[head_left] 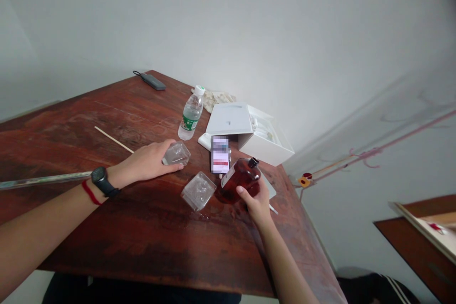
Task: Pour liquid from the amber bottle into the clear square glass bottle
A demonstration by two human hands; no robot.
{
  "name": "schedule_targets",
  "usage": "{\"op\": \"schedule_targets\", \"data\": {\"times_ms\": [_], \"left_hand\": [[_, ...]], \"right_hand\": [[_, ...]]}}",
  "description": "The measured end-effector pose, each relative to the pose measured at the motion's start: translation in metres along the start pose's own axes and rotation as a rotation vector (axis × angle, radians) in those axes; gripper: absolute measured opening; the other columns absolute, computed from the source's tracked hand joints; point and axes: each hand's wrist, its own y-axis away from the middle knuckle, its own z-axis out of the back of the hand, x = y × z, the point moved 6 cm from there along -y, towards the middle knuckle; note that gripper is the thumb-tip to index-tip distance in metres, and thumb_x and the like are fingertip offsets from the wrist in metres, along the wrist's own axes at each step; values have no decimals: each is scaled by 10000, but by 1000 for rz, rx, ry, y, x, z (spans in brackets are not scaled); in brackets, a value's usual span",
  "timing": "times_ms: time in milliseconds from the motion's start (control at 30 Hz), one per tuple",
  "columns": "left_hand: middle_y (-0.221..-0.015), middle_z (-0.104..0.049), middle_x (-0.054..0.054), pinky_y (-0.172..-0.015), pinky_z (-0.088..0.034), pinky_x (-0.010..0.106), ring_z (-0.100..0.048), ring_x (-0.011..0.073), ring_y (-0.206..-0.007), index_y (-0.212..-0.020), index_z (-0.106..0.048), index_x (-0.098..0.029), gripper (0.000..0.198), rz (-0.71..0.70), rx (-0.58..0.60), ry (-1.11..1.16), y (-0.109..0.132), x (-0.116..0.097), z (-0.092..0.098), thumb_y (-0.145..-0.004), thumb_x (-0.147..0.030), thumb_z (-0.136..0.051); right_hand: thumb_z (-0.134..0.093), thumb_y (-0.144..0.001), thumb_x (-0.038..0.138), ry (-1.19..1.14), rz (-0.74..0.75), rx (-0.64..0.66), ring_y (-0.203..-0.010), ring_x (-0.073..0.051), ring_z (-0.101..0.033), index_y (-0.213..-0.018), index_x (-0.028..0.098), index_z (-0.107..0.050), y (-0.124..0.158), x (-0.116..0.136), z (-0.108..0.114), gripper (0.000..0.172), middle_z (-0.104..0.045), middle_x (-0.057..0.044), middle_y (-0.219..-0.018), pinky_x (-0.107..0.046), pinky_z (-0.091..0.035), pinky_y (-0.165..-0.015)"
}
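My left hand [149,164] rests on the wooden table [117,228], fingers curled round a small clear plastic container [176,154]. A black watch and a red cord sit on that wrist. My right hand [257,202] grips a dark red-brown bottle [241,179] with a white label and a black cap, tilted over just above the table. A second clear plastic container [198,191] lies between my hands, beside the bottle. A phone [220,154] stands upright just behind the bottle.
An open white box [249,133] sits at the far right edge, a water bottle [191,114] with a green label left of it. A thin wooden stick [113,139], a clear rod [42,181], a dark pouch [152,81] and a cloth [215,97] also lie on the table.
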Motion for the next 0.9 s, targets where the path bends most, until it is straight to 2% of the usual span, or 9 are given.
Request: {"op": "schedule_targets", "data": {"times_ms": [167, 300, 400, 500, 600, 767, 833, 900], "left_hand": [[-1272, -779, 198, -936, -575, 440, -769, 402, -1130, -1466, -559, -179, 804, 29, -9, -22, -1, 3, 0, -879, -717, -669], [-1383, -729, 229, -1022, -559, 498, -729, 455, -1228, -1556, -494, -167, 970, 11, -15, -61, -1, 3, 1, -843, -799, -674], [-1466, -677, 246, -1096, -533, 526, -691, 463, -1300, -1617, -419, -138, 1047, -16, -52, -1, -1, 1, 4, -853, -812, -661], [-1514, -645, 227, -1148, -508, 531, -666, 433, -1345, -1615, -419, -140, 935, -49, -114, 84, 0, -3, 9, -935, -756, -597], [-1537, -629, 203, -1185, -488, 535, -644, 382, -1378, -1582, -444, -153, 766, -103, -203, 189, 2, -10, 16, -1022, -670, -517], [-1419, -705, 181, -1134, -536, 487, -691, 323, -1290, -1494, -526, -153, 580, -203, -374, 343, 10, -19, 35, -1087, -566, -496], [-1346, -740, 167, -1103, -548, 467, -711, 308, -1234, -1478, -545, -164, 579, -269, -436, 387, 14, -22, 42, -1114, -601, -436], [-1276, -761, 151, -1098, -539, 474, -717, 307, -1198, -1465, -569, -184, 675, -361, -470, 408, 19, -25, 47, -1111, -705, -327]], "right_hand": [[-921, -717, 491, 6, -18, -16, -947, -296, -752, -1275, 210, -689, 0, -4, 1, 666, -810, -107, -1116, -442, -619, -841], [-915, -733, 493, 12, -27, -52, -999, -297, -744, -1332, 214, -659, 1, -6, 4, 708, -791, -113, -1174, -466, -605, -911], [-905, -744, 502, 14, -25, -82, -1002, -291, -741, -1369, 218, -636, 1, -6, 6, 737, -781, -111, -1177, -468, -599, -926], [-907, -737, 498, 17, -21, -121, -964, -275, -738, -1367, 221, -623, 0, -6, 8, 745, -775, -108, -1162, -446, -601, -896], [-904, -734, 496, 15, -13, -163, -1010, -280, -736, -1359, 228, -610, 1, -7, 10, 742, -760, -114, -1201, -446, -594, -915], [-881, -762, 516, 27, 0, -187, -1066, -292, -719, -1288, 216, -627, 3, -12, 13, 657, -746, -109, -1174, -499, -561, -1007], [-897, -737, 519, 34, 19, -202, -1121, -307, -707, -1309, 216, -613, 4, -11, 15, 707, -729, -124, -1234, -535, -538, -1057], [-905, -726, 525, 30, 44, -218, -1153, -326, -706, -1362, 214, -578, 4, -4, 17, 780, -714, -146, -1285, -563, -535, -1067]]}}
